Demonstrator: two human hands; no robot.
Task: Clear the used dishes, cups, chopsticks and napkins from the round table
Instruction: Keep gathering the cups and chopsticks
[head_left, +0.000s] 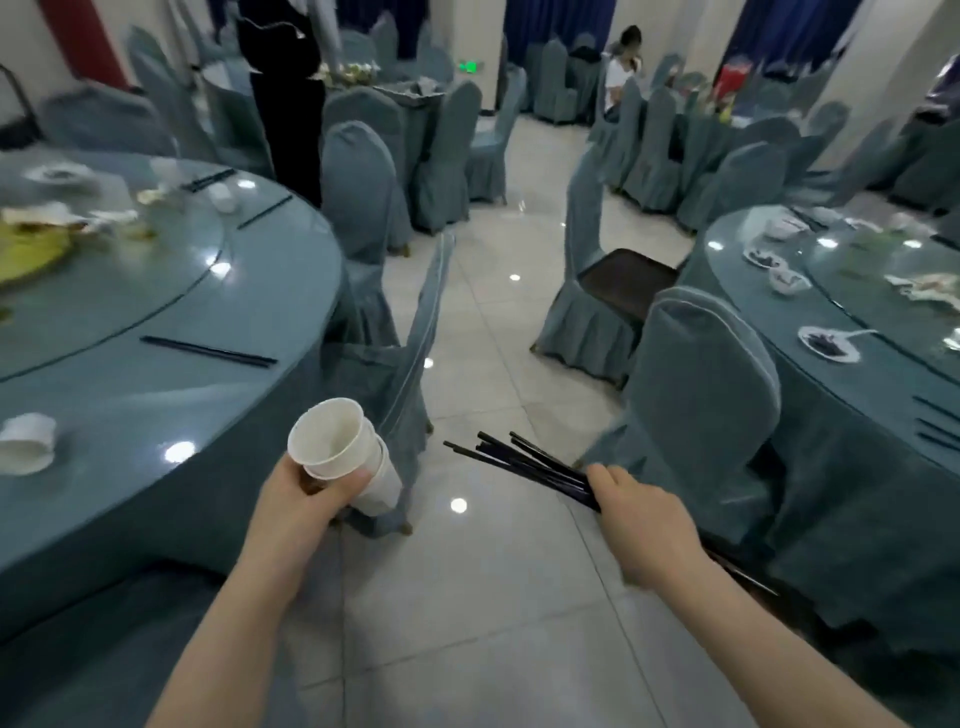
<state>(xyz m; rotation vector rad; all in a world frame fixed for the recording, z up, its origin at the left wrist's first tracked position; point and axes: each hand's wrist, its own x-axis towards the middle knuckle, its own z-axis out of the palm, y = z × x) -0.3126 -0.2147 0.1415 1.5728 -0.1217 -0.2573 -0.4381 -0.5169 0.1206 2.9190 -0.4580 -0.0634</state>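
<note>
The round table (156, 395) lies at far left, still carrying litter: a crumpled white cup (23, 441) near its front edge, a pair of chopsticks (208, 352) further in, and plates with scraps (57, 215) toward its middle, too blurred to sort. These remain to be collected, so I judge the clearing only partly done.

Just off the table's edge, the left hand (306, 506) grips a nested stack of cups (343, 457), fingers curled round the lower ones. Nesting them lets one hand carry several, mouths tilted up and toward the camera.

Between the hands stands a covered chair (410, 364) turned sideways in the aisle.

The right hand (641, 519) is closed round a bundle of dark chopsticks (524, 460), held near the middle so the tips fan out toward the left and the other ends trail back past the wrist. Bunching them frees neither hand, so a drop-off seems needed before anything more is picked up.

At far right a second table (841, 395) also bears dirty plates.
</note>
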